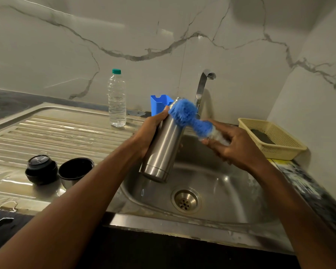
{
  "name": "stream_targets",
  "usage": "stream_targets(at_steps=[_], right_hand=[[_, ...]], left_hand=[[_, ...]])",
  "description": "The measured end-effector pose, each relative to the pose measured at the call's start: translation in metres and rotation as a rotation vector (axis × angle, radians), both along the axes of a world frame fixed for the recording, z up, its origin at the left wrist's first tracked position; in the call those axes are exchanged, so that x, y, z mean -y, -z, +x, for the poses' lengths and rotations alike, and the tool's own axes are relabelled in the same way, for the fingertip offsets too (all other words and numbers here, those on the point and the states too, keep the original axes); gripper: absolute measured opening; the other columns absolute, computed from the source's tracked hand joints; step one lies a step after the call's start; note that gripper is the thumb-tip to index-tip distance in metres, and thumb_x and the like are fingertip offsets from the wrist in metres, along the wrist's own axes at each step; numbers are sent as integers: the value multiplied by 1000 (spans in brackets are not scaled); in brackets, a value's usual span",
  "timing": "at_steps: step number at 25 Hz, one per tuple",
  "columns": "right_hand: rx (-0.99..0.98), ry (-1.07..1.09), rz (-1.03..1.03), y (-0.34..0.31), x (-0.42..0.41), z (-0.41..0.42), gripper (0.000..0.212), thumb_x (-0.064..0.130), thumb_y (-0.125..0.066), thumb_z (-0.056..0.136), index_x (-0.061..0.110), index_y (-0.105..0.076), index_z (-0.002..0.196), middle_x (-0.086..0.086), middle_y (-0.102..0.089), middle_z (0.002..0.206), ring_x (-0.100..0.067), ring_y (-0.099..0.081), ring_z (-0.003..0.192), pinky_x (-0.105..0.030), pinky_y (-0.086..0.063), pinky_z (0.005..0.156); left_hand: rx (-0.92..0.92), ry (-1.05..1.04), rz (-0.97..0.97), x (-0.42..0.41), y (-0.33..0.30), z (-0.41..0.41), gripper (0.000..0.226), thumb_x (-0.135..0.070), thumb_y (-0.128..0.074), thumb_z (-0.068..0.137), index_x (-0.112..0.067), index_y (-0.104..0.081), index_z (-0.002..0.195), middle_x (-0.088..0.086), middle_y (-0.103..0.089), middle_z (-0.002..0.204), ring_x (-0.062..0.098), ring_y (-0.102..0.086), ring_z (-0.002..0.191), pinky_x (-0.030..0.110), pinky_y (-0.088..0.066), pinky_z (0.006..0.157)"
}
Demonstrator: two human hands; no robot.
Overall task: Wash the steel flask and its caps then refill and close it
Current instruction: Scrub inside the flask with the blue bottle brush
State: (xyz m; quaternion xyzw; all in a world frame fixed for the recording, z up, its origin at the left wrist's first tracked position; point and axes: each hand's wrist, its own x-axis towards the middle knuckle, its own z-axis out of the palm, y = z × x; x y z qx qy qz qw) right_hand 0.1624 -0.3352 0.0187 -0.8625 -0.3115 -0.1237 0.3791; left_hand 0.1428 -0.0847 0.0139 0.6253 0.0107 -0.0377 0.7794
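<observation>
**Brush at the mouth of the flask, over the sink**

I hold the steel flask above the sink, its long axis tilted: the base points down and toward me, the open mouth up and away toward the wall, leaning a little to the right. My left hand is wrapped around the upper body of the flask, thumb up near the neck. My right hand grips the pale handle end of the blue brush; the bristle head sits against the mouth and upper side of the flask, partly covering the rim, so I cannot tell whether any of it is inside.

Just behind the flask stands the tap, its spout curving over the basin, and a blue holder is partly hidden behind the flask top. The drain lies below the flask base.

On the wet ribbed drainboard to my left sit the two caps, well apart from the flask: the black inner cap and, just beside it, the cup cap, open side up. Farther back a clear plastic bottle with a green cap stands upright. On the desk to the right rests a cream basket with something dark in it.
</observation>
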Motion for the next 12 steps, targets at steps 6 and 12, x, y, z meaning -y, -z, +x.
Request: stream_targets(at_steps=[6, 12], right_hand=[[-113, -46, -112, 0, 0, -2, 60, 37, -80, 84, 44, -58, 138, 3, -76, 88, -8, -66, 63, -21, -54, 55], [-284, -142, -117, -6, 2, -8, 67, 43, -77, 77, 33, -60, 140, 4, -74, 73, -13, -62, 54, -28, -53, 51]], left_hand=[[-19, -60, 62, -3, 2, 0, 61, -62, -51, 98, -9, -59, 127, 15, -74, 96, 24, -73, 73, 34, -61, 63], [-23, -61, 70, 1, -1, -2, 49, -58, -50, 100, -11, -61, 110, 9, -75, 81, 20, -73, 62, 29, -60, 54]])
